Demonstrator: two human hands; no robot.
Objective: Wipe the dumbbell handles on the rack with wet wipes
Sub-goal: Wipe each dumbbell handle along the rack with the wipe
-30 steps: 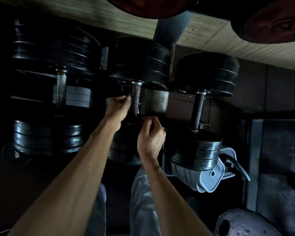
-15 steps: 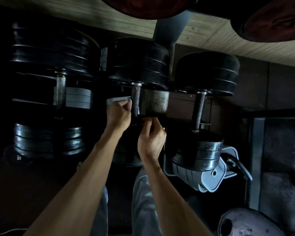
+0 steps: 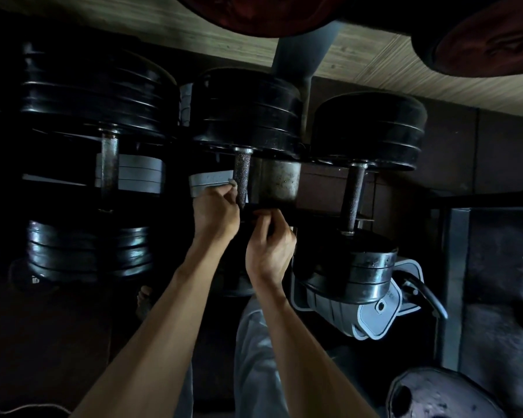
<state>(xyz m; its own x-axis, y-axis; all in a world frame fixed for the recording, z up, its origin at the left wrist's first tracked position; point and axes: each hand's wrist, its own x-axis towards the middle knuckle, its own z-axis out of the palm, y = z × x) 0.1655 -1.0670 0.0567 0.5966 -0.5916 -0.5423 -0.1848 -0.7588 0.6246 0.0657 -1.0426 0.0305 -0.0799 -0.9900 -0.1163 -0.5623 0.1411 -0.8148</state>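
Left hand [image 3: 215, 211]: I see it curled at the middle handle [image 3: 241, 179], pinching a small pale scrap, which I take to be the wipe [image 3: 232, 183], against the handle's left side.
Right hand [image 3: 269, 248]: fingers bent, fingertips [image 3: 264, 217] up at a dark bar of the rack [image 3: 302, 214] just below the handle; I cannot tell whether they grip anything.
Middle handle: knurled, upright in view, its upper part bare, its lower end hidden behind the left hand. It sits between 2 black plate stacks, the far one [image 3: 245, 110] plainly seen, the near one lost in shadow under my forearms.
Other handles: 1 to the left [image 3: 108, 170], smooth and rusty; 1 to the right [image 3: 353, 200], knurled, above a grey-rimmed stack [image 3: 347, 267]. Both stand well apart from the hands.
Step in hand: I judge it as wiping the middle handle, low on the shaft.
Doing it well: I would wrap the wipe round the shaft, not just press 1 side; twist while sliding along the full length up to the collar [image 3: 243, 151]; press firmly so the cloth gets into the knurling; brace with the right hand so the dumbbell does not roll.
Progress: I cannot judge from this dim view which handles are clean.
Risk: the wipe is a small scrap here, and rough knurling may snag or tear it.
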